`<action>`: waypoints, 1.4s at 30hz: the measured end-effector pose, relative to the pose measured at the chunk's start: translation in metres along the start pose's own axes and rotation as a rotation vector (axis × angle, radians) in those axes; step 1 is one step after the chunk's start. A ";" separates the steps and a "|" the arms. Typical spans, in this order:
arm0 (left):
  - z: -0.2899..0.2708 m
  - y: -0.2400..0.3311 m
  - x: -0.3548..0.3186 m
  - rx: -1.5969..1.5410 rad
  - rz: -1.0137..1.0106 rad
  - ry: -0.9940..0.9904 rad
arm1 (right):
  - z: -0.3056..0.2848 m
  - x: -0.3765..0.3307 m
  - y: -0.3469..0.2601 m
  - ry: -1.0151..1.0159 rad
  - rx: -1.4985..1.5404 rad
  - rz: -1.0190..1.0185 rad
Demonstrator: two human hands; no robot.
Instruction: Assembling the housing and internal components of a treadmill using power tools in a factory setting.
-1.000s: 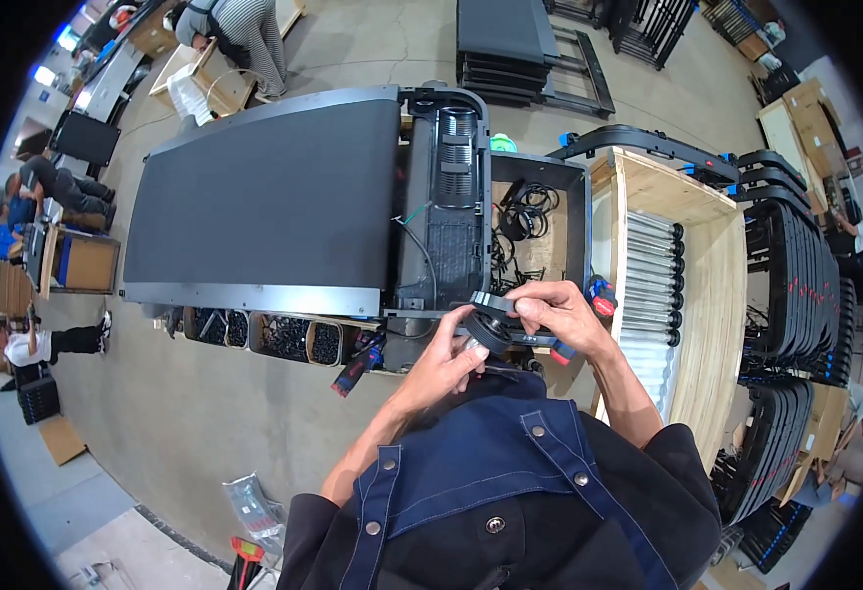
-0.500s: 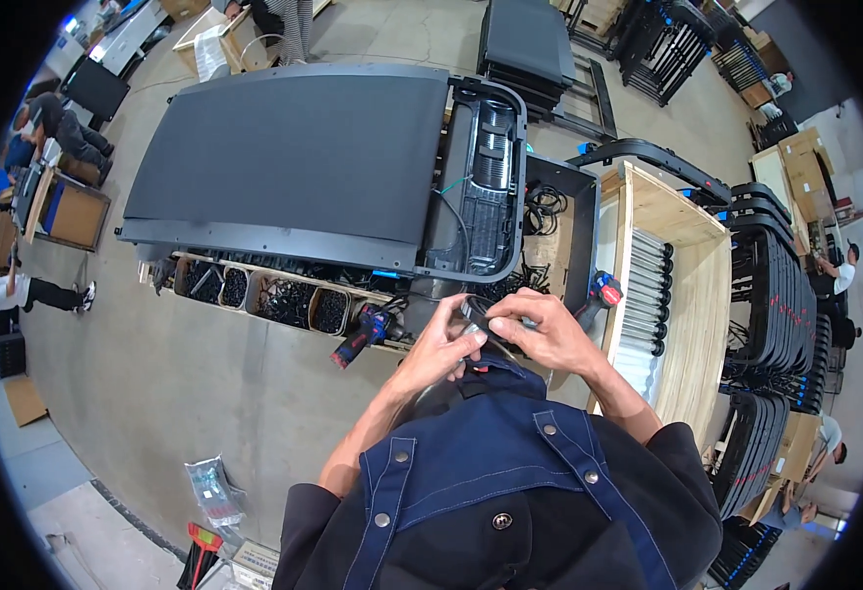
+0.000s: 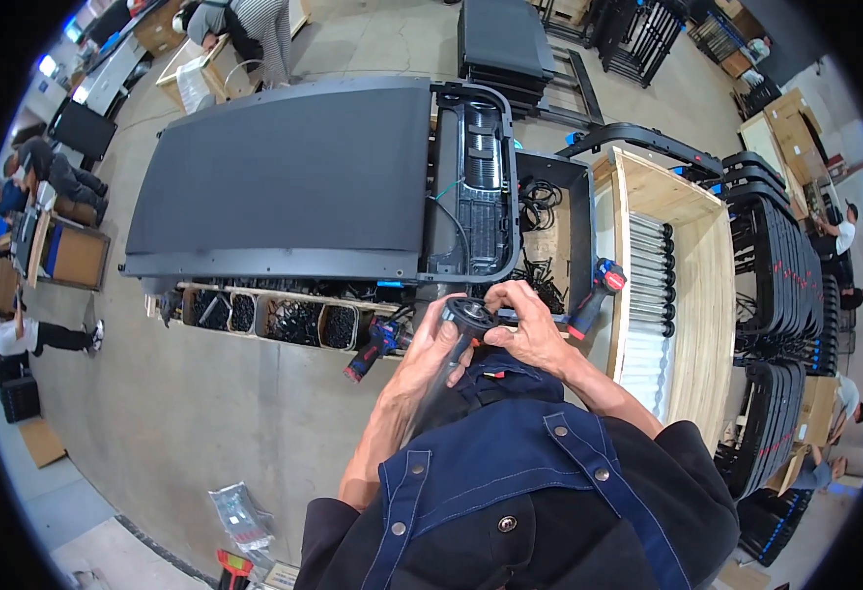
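Close in front of my body I hold a roller with a round black end cap (image 3: 472,314), its grey tube running down toward my lap. My left hand (image 3: 430,339) is closed around the left side of the cap end. With curled fingers and thumb, my right hand (image 3: 530,329) grips the cap's right edge. Just beyond my hands is the near edge of a large frame with a dark grey panel (image 3: 279,182) on it. A red and blue cordless driver (image 3: 371,346) lies left of my left hand; another driver (image 3: 597,297) stands right of my right hand.
Bins of small black parts (image 3: 292,321) line the near edge under the panel. At right, a wooden crate (image 3: 702,285) holds several rollers (image 3: 653,280), beside stacked black frames (image 3: 771,275). A black tray (image 3: 556,162) contains cables. Other people work around the hall.
The round cap has turned so its face shows more, and the tube now shows below it. My right fingers have shifted to the cap's edge. The whole view has moved slightly.
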State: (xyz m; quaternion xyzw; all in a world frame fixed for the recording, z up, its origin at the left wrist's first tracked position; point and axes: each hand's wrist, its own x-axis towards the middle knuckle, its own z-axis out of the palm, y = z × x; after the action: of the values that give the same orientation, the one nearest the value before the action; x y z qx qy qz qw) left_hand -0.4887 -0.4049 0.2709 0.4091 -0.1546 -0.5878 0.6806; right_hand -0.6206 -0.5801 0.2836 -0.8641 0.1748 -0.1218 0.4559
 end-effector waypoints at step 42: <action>-0.112 0.246 0.341 1.682 0.672 0.655 | -0.079 0.581 0.120 -0.365 -0.009 0.149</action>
State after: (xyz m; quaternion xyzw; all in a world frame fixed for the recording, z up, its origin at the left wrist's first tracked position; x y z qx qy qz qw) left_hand -0.1568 -0.6852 0.2911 0.8413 -0.4370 0.0843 0.3069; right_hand -0.1443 -0.9415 0.2576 -0.8587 0.1533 0.0718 0.4837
